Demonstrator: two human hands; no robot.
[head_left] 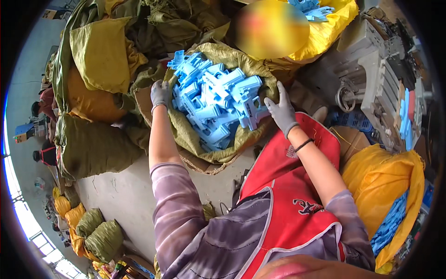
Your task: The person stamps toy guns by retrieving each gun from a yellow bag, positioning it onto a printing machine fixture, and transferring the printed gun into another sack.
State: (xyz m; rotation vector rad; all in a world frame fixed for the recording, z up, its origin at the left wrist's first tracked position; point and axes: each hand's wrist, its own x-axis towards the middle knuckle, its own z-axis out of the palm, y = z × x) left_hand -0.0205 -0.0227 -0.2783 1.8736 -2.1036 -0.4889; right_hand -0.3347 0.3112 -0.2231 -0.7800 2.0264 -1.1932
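In front of me an olive woven sack (241,56) stands with its mouth spread wide, heaped with light-blue plastic pieces (209,93), some shaped like toy pistols. Brown cardboard (204,167) shows around its lower side. At the left rim, my gloved left hand (159,94) is closed over the sack's edge; its fingertips are partly hidden. My gloved right hand (282,109) is at the right rim beside the blue pieces, thumb and forefinger spread apart. I see nothing held in it.
Full olive sacks (95,146) stand on the left. A yellow sack (332,39) with more blue pieces lies beyond, near a blurred yellow patch. To the right are a grey machine frame with a handwheel (345,98), a blue crate (353,121) and an orange sack (381,174) of blue pieces.
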